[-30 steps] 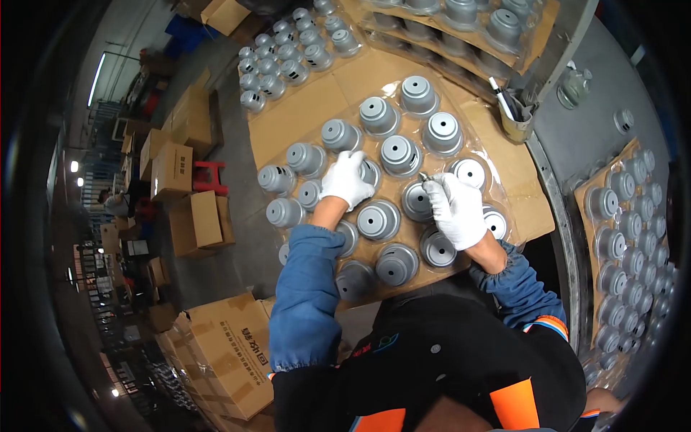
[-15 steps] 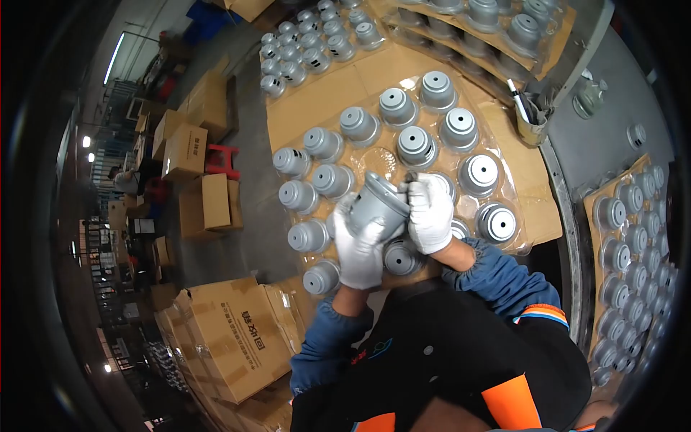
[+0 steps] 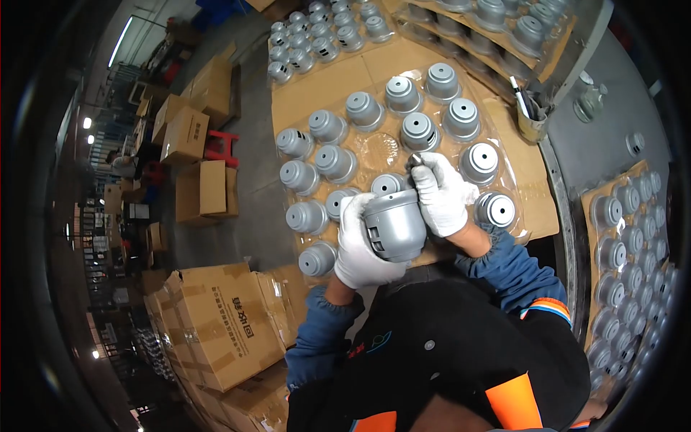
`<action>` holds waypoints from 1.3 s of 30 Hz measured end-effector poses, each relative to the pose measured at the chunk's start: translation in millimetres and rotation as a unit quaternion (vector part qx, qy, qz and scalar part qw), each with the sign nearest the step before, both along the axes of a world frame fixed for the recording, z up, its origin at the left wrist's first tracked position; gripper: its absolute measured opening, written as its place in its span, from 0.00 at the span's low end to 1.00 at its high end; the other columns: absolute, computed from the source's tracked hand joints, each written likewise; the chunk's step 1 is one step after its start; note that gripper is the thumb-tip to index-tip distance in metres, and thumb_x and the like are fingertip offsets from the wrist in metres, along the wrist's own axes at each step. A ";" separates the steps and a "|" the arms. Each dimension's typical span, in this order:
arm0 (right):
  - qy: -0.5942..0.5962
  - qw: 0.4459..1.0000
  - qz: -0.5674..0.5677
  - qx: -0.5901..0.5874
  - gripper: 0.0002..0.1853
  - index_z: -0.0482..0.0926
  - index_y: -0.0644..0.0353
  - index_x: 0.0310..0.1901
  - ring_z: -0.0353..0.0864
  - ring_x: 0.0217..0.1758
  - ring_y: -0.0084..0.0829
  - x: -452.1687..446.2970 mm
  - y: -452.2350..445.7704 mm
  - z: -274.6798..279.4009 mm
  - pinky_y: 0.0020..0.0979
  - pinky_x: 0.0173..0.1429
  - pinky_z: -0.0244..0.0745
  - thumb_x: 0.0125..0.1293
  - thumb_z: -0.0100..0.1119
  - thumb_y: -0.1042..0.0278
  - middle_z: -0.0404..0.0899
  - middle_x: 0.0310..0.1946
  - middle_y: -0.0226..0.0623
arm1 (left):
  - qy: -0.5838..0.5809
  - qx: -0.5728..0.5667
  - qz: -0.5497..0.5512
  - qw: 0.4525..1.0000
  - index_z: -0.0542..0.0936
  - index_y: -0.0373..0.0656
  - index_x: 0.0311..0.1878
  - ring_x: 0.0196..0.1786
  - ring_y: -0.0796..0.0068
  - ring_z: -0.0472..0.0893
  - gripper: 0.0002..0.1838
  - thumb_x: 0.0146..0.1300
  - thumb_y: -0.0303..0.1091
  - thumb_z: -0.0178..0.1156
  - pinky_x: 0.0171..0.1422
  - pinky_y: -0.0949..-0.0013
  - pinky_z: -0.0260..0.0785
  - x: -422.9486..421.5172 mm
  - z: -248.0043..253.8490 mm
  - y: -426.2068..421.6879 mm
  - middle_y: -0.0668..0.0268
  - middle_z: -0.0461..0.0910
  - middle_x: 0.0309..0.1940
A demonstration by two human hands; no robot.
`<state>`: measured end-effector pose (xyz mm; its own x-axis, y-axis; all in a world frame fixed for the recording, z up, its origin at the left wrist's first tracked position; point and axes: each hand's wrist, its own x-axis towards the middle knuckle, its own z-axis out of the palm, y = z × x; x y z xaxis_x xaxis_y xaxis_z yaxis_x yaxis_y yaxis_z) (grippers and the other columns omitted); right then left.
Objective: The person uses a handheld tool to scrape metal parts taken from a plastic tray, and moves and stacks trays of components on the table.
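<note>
My left hand [image 3: 358,252], in a white glove, is wrapped round a grey cup-shaped metal housing [image 3: 400,232] in front of my body. The housing is tilted, with its flanged rim toward the far side and rectangular slots in its wall near my fingers. My right hand [image 3: 440,196], gloved too, is closed in a pinch just right of the housing. From its fingertips sticks a small dark object [image 3: 414,161], too small to name. Beneath both hands lies a clear plastic tray [image 3: 379,149] with several similar housings [image 3: 365,109] standing in it.
Further housings stand in rows at the far left [image 3: 320,47] and on stacked cardboard layers [image 3: 529,36] at the far right. A cup with pens [image 3: 531,124] is beside the tray. More housings fill a board [image 3: 626,273] at right. Cardboard boxes [image 3: 223,324] stand at left.
My left hand has turned the housing and brought it nearer my body, so its slotted side now shows. My right hand has moved slightly right and upward, off the housing's rim, still pinching the dark object.
</note>
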<state>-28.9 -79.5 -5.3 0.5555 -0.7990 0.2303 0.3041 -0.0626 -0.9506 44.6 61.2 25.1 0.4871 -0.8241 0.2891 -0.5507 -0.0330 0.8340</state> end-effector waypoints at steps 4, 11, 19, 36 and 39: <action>0.050 0.947 -0.015 -0.316 0.06 0.80 0.57 0.37 0.76 0.24 0.39 -18.4 -30.5 31.3 0.33 0.35 0.72 0.58 0.62 0.68 0.78 0.23 0.39 | -0.058 -0.021 0.027 0.998 0.64 0.35 0.56 0.47 0.56 0.72 0.44 0.29 0.30 0.70 0.53 0.60 0.66 2.4 6.7 3.5 0.54 0.67 0.45; 0.156 0.796 0.070 -0.581 0.08 0.73 0.52 0.30 0.71 0.19 0.36 -47.4 -34.5 80.1 0.36 0.28 0.64 0.58 0.59 0.59 0.67 0.14 0.31 | -0.185 -0.018 0.023 0.982 0.66 0.38 0.56 0.46 0.52 0.71 0.42 0.29 0.28 0.67 0.52 0.57 0.66 -0.5 25.0 3.1 0.52 0.66 0.45; 0.152 0.757 0.027 -0.634 0.10 0.74 0.56 0.33 0.69 0.21 0.30 -51.3 -26.8 79.5 0.32 0.30 0.63 0.51 0.61 0.63 0.66 0.16 0.28 | -0.244 -0.011 0.008 0.970 0.70 0.40 0.55 0.49 0.51 0.70 0.41 0.26 0.28 0.67 0.52 0.56 0.66 -0.8 28.8 7.0 0.53 0.69 0.48; 0.209 0.744 0.066 -0.631 0.08 0.73 0.55 0.30 0.70 0.19 0.34 -48.2 -20.7 79.3 0.33 0.29 0.64 0.57 0.59 0.62 0.72 0.17 0.33 | -0.347 0.003 0.027 0.937 0.74 0.40 0.53 0.47 0.54 0.69 0.39 0.26 0.30 0.69 0.46 0.57 0.68 3.5 27.3 10.4 0.58 0.66 0.43; 0.234 0.799 0.141 -0.535 0.09 0.74 0.55 0.29 0.72 0.18 0.40 -45.6 -19.4 59.6 0.35 0.28 0.66 0.61 0.56 0.60 0.74 0.17 0.39 | -0.380 0.015 0.031 0.924 0.73 0.40 0.50 0.44 0.53 0.71 0.37 0.26 0.29 0.68 0.45 0.56 0.67 3.9 32.0 8.4 0.58 0.68 0.41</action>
<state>-74.4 -98.8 54.3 0.9038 -0.1109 0.4133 0.0770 -0.9080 -0.4119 48.5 69.6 57.1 0.1991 -0.8143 0.5452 -0.9736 -0.1011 0.2046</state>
